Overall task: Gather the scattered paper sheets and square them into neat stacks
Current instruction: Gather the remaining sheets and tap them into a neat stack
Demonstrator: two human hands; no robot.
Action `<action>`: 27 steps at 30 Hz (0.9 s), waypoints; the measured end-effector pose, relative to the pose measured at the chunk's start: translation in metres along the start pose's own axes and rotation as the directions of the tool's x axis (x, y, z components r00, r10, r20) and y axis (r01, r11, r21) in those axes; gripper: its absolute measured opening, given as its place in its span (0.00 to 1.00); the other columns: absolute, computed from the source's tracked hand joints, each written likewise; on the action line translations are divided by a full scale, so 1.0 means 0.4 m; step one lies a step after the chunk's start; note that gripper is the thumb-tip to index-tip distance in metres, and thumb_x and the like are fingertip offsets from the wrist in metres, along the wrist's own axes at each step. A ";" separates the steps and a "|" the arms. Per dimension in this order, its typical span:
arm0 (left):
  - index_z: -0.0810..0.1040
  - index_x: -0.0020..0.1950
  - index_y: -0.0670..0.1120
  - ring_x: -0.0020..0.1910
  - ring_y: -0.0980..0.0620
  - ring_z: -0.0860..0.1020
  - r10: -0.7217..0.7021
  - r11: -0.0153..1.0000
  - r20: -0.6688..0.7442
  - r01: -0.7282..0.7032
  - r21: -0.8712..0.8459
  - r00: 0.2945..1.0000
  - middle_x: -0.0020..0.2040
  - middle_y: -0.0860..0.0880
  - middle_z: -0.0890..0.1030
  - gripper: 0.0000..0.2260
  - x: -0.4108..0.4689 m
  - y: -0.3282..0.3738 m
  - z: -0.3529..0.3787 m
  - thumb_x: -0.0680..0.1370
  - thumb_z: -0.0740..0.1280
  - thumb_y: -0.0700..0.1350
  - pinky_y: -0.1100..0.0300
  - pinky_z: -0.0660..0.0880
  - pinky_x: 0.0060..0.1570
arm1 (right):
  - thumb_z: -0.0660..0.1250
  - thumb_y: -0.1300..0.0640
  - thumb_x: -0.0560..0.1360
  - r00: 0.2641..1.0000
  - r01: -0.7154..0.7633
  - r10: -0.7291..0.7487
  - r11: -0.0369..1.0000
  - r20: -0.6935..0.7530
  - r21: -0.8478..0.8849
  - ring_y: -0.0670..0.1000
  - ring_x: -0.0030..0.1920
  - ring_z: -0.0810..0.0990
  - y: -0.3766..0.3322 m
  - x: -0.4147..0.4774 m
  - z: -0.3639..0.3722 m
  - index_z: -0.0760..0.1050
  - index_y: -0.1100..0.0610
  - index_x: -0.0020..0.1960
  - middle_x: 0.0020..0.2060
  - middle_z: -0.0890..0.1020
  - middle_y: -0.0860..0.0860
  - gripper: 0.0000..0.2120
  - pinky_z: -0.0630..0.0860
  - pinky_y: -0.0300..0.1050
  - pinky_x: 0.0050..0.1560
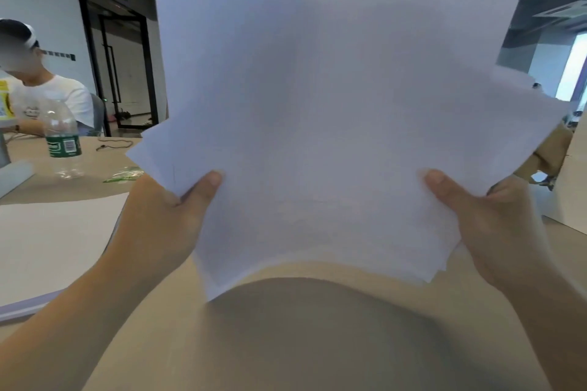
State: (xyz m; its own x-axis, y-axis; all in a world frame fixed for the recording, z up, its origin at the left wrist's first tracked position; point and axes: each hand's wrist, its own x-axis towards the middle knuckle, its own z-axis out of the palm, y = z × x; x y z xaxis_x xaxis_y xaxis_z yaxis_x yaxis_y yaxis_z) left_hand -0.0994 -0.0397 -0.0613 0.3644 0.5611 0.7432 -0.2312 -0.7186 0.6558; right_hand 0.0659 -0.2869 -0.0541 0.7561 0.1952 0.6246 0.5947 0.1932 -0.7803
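A fanned bundle of several white paper sheets (317, 111) is held up in the air in front of the camera, corners sticking out at different angles. My left hand (165, 219) grips its lower left edge with the thumb on the front. My right hand (495, 225) grips the lower right edge the same way. The bundle hangs above the beige table (286, 343) and casts a shadow on it. A neat stack of white sheets (54, 251) lies flat on the table at the left.
A clear plastic bottle with a green label (62, 136) stands at the left rear, near a crumpled wrapper (125, 174) and a thin cord (114, 144). A person in a white shirt (41, 95) sits at the far left. A pale box (575, 194) stands at right.
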 end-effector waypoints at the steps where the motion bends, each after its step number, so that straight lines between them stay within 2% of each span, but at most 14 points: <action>1: 0.78 0.48 0.59 0.41 0.70 0.78 -0.014 0.997 0.038 0.016 -0.069 0.999 0.38 0.70 0.80 0.09 -0.001 -0.002 -0.003 0.74 0.71 0.45 0.72 0.70 0.40 | 0.72 0.50 0.65 0.999 -0.001 0.000 1.000 0.032 0.030 0.44 0.34 0.84 0.004 0.002 -0.003 0.83 0.52 0.37 0.34 0.85 0.42 0.06 0.80 0.42 0.33; 4: 0.82 0.43 0.65 0.44 0.65 0.82 -0.103 0.926 0.163 0.154 -0.344 0.981 0.44 0.64 0.84 0.11 0.003 -0.010 -0.002 0.67 0.73 0.47 0.64 0.75 0.43 | 0.72 0.49 0.60 0.993 -0.032 0.006 0.976 0.121 0.214 0.48 0.44 0.85 0.009 0.010 -0.014 0.84 0.47 0.42 0.43 0.86 0.46 0.11 0.82 0.43 0.42; 6: 0.84 0.43 0.62 0.44 0.59 0.84 -0.105 0.871 0.215 0.194 -0.451 0.971 0.45 0.58 0.86 0.10 0.008 -0.029 -0.003 0.63 0.76 0.53 0.63 0.78 0.40 | 0.70 0.54 0.65 0.990 -0.059 0.018 0.955 0.142 0.291 0.50 0.49 0.85 0.020 0.021 -0.031 0.84 0.50 0.47 0.47 0.86 0.48 0.11 0.81 0.43 0.46; 7: 0.84 0.43 0.60 0.43 0.58 0.84 -0.099 0.861 0.224 0.196 -0.469 0.970 0.44 0.57 0.86 0.14 0.010 -0.038 -0.003 0.59 0.79 0.58 0.64 0.79 0.38 | 0.67 0.56 0.68 0.987 -0.070 0.024 0.952 0.157 0.297 0.51 0.49 0.84 0.026 0.026 -0.037 0.83 0.51 0.49 0.48 0.86 0.49 0.12 0.81 0.44 0.46; 8: 0.85 0.42 0.58 0.42 0.58 0.84 -0.115 0.860 0.224 0.210 -0.465 0.968 0.43 0.57 0.86 0.16 0.009 -0.038 -0.003 0.58 0.79 0.60 0.65 0.79 0.37 | 0.66 0.57 0.69 0.985 -0.087 0.037 0.952 0.171 0.294 0.51 0.50 0.84 0.026 0.026 -0.038 0.81 0.52 0.52 0.49 0.85 0.50 0.12 0.81 0.45 0.47; 9: 0.85 0.41 0.57 0.41 0.59 0.84 -0.134 0.862 0.199 0.214 -0.460 0.971 0.42 0.57 0.86 0.13 0.011 -0.045 -0.001 0.60 0.77 0.59 0.65 0.79 0.37 | 0.65 0.57 0.70 0.982 -0.102 0.051 0.953 0.182 0.284 0.53 0.51 0.84 0.033 0.027 -0.041 0.80 0.54 0.54 0.51 0.85 0.51 0.13 0.81 0.47 0.48; 11: 0.84 0.39 0.55 0.38 0.62 0.83 -0.163 0.874 0.170 0.223 -0.433 0.972 0.39 0.60 0.85 0.04 0.013 -0.042 -0.001 0.67 0.72 0.47 0.67 0.79 0.36 | 0.66 0.57 0.69 0.979 -0.136 0.088 0.954 0.186 0.265 0.55 0.54 0.83 0.046 0.030 -0.046 0.81 0.55 0.54 0.53 0.84 0.53 0.14 0.81 0.48 0.50; 13: 0.81 0.41 0.55 0.35 0.66 0.82 -0.171 0.912 0.146 0.213 -0.350 0.974 0.36 0.63 0.84 0.08 0.009 -0.034 0.003 0.70 0.71 0.41 0.67 0.78 0.34 | 0.69 0.58 0.67 0.982 -0.146 0.108 0.954 0.158 0.261 0.54 0.53 0.83 0.053 0.028 -0.044 0.83 0.55 0.50 0.52 0.85 0.52 0.13 0.81 0.46 0.48; 15: 0.79 0.41 0.55 0.32 0.69 0.80 -0.176 0.958 0.100 0.194 -0.209 0.979 0.31 0.67 0.81 0.07 0.001 -0.022 -0.001 0.71 0.72 0.42 0.67 0.74 0.32 | 0.73 0.55 0.62 0.992 -0.104 0.085 0.972 0.094 0.213 0.51 0.51 0.84 0.053 0.024 -0.040 0.83 0.53 0.48 0.50 0.86 0.49 0.15 0.81 0.45 0.47; 17: 0.77 0.37 0.55 0.29 0.69 0.78 -0.163 0.984 0.021 0.164 -0.066 0.986 0.28 0.68 0.79 0.06 -0.006 -0.001 -0.005 0.70 0.73 0.46 0.65 0.71 0.28 | 0.74 0.55 0.63 0.999 -0.047 0.046 0.986 0.009 0.163 0.46 0.46 0.85 0.033 0.019 -0.030 0.81 0.53 0.48 0.46 0.86 0.44 0.14 0.81 0.38 0.41; 19: 0.74 0.33 0.55 0.29 0.61 0.78 -0.093 0.994 -0.054 0.097 0.060 0.994 0.25 0.59 0.79 0.10 -0.004 0.022 -0.004 0.70 0.73 0.48 0.62 0.71 0.31 | 0.73 0.60 0.68 0.999 0.033 -0.029 0.995 -0.040 0.096 0.41 0.39 0.84 0.000 0.023 -0.016 0.80 0.52 0.44 0.38 0.86 0.40 0.06 0.79 0.33 0.35; 21: 0.71 0.32 0.55 0.31 0.59 0.75 -0.005 0.992 -0.095 0.017 0.126 0.995 0.29 0.58 0.76 0.13 0.005 0.042 -0.001 0.72 0.72 0.47 0.62 0.70 0.34 | 0.73 0.61 0.70 0.996 0.080 -0.079 0.997 -0.046 0.013 0.40 0.34 0.84 -0.034 0.035 -0.001 0.79 0.51 0.40 0.33 0.85 0.38 0.06 0.79 0.33 0.32; 24: 0.72 0.34 0.56 0.31 0.57 0.77 0.031 0.995 -0.078 -0.024 0.095 0.996 0.28 0.59 0.78 0.11 0.032 0.066 -0.003 0.71 0.74 0.52 0.64 0.69 0.32 | 0.72 0.59 0.68 0.994 0.109 -0.109 0.994 -0.005 0.001 0.41 0.33 0.84 -0.086 0.057 0.018 0.78 0.49 0.39 0.32 0.84 0.37 0.06 0.81 0.39 0.31; 27: 0.77 0.41 0.60 0.36 0.64 0.81 -0.093 0.982 -0.058 0.082 -0.173 0.994 0.37 0.65 0.82 0.12 0.064 0.055 -0.023 0.63 0.75 0.61 0.63 0.74 0.35 | 0.72 0.54 0.62 0.994 0.066 -0.075 0.992 0.085 0.110 0.43 0.37 0.85 -0.113 0.073 0.016 0.79 0.47 0.49 0.38 0.86 0.41 0.15 0.81 0.42 0.29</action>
State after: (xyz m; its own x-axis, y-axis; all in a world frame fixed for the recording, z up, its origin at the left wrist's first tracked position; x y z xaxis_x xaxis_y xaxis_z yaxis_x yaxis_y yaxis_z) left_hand -0.1036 -0.0375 -0.0266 0.3317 0.6481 0.6856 -0.3531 -0.5886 0.7272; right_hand 0.0593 -0.2837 -0.0001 0.6835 0.2610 0.6817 0.6094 0.3100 -0.7297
